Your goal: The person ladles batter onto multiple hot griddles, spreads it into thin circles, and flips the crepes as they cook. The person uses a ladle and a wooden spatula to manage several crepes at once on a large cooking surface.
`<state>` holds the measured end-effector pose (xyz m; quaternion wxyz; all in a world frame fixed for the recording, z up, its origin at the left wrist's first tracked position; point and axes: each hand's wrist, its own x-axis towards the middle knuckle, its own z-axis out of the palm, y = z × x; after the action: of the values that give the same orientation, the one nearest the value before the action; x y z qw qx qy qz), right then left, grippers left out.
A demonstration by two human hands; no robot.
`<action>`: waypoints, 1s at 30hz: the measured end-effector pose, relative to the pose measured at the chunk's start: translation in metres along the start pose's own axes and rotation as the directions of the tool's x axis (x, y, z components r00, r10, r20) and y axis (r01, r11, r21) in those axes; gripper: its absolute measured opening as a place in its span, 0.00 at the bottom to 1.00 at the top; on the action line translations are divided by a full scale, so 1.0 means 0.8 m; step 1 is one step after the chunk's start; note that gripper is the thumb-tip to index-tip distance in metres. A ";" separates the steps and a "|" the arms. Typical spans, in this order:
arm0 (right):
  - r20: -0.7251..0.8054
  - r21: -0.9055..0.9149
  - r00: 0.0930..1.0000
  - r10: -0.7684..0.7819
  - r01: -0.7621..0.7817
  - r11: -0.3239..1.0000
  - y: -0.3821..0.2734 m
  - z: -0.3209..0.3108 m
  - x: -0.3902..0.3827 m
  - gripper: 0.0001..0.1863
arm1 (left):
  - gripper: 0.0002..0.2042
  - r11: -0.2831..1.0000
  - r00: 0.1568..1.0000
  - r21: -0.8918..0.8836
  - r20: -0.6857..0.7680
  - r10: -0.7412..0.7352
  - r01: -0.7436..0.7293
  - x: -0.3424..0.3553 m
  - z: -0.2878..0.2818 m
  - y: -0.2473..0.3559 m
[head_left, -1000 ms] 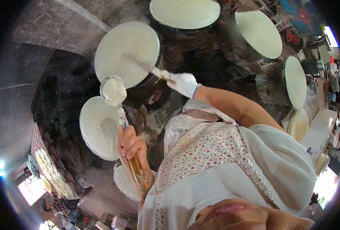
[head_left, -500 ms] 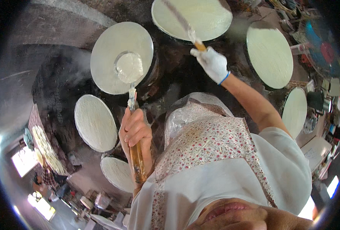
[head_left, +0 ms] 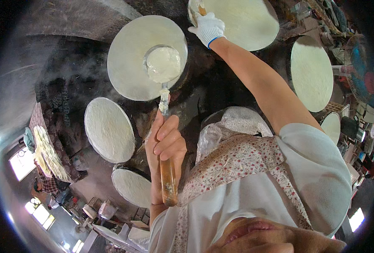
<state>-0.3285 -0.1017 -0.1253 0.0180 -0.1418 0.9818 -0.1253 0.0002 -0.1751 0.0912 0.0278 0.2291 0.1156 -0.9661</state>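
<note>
While the ladle [head_left: 163, 64] sits with its round bowl, full of pale batter, over the right half of the round griddle [head_left: 147, 57], its long wooden handle runs down into the left hand [head_left: 166, 141], fingers clenched around the handle's middle, thumb side up. Handle end projects below the fist, near the apron [head_left: 237, 162]. Right hand [head_left: 208, 27], in a white glove with blue cuff, is reached out to the upper griddle [head_left: 246, 21]; fingers closed on a thin wooden-handled tool [head_left: 200, 8] whose far end lies at that disc's left rim. Further pale discs: one lower left [head_left: 109, 128], one below it [head_left: 132, 185], one far right [head_left: 311, 71]. Steam drifts at upper left. Fan [head_left: 359, 76] at right edge.
</note>
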 end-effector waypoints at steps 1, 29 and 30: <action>-0.011 -0.033 1.000 0.005 -0.005 0.999 0.001 0.006 0.006 0.29 | 0.18 1.000 0.999 0.014 -0.039 -0.019 0.020 0.002 0.007 0.008; 0.038 -0.159 0.988 0.152 -0.144 0.977 0.060 -0.029 -0.104 0.40 | 0.20 0.985 0.990 0.103 -0.050 -0.130 0.135 0.015 0.029 0.096; 0.056 -0.193 0.990 0.133 -0.120 0.974 0.065 -0.025 -0.104 0.39 | 0.20 0.985 0.990 0.108 -0.038 -0.133 0.137 0.015 0.030 0.094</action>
<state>-0.2644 -0.0249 -0.1188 0.0459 -0.0844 0.9951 -0.0249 -0.0134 -0.2538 0.0909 -0.0521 0.2369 0.0777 -0.9670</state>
